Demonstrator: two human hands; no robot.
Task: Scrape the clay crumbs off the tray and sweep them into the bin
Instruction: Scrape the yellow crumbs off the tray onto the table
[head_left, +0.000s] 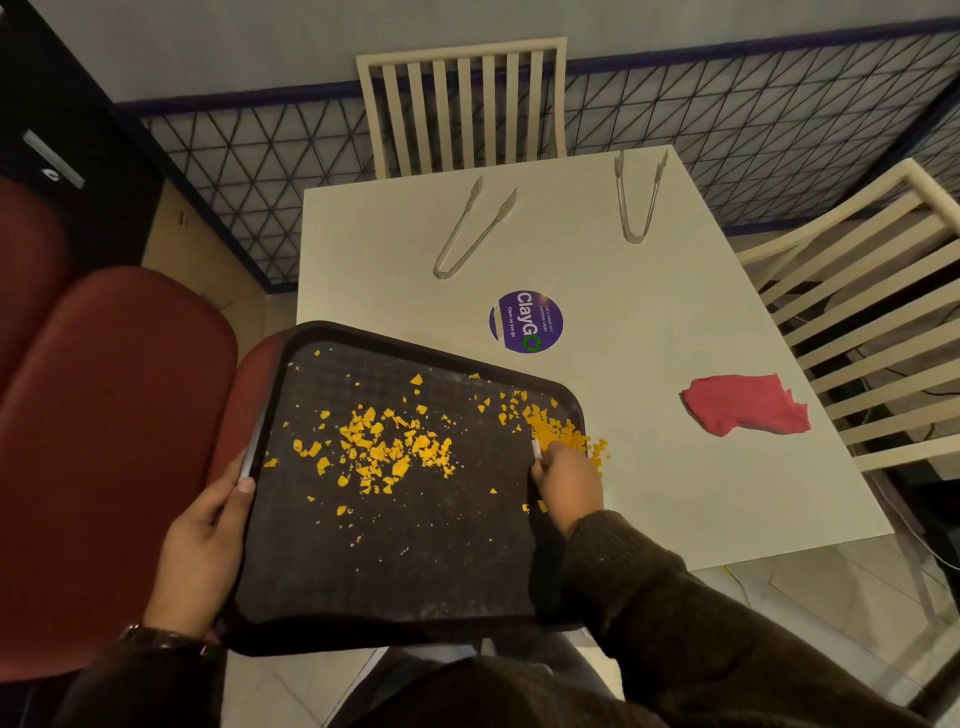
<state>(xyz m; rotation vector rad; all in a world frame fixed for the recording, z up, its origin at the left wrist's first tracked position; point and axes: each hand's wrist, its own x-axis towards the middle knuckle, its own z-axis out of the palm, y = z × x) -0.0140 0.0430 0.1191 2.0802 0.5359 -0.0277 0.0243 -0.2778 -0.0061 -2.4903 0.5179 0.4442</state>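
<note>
Clamped on the left rim of the tray (415, 571) with the left grip (202, 540): thumb flat over the top of the rim, fingers wrapped underneath, palm turned inward. Pinching a small white scraper (536, 449) in the right grip (569, 480), fingers curled together round it, knuckles up, right at the tray's right rim. Reaching in from the lower right, forearm in a dark knit sleeve (639, 587) laid across the tray's near right corner.

Just ahead of the right fingertips and touching the scraper, a heap of yellow crumbs (556, 431) banked against the right rim, with a few spilled past it onto the counter (675, 493) beside the knuckles. Well to the left of the right grip, mid-tray, a wider scatter (384, 447) of bigger flakes. Between that and the left thumb, stray flecks.

Tray turned off square, far right corner over the counter's near edge, the rest out past that edge beside a red seat (114, 441). Cannot tell whether that corner rests on the counter or hangs above it.

Farther back on the counter: tongs (472, 228) on the left, a second pair (639, 197) on the right, a round purple sticker (525, 322) just beyond the tray, a red cloth (745, 405) off to the right. Pale slatted chairs (462, 98) behind and to the right.
</note>
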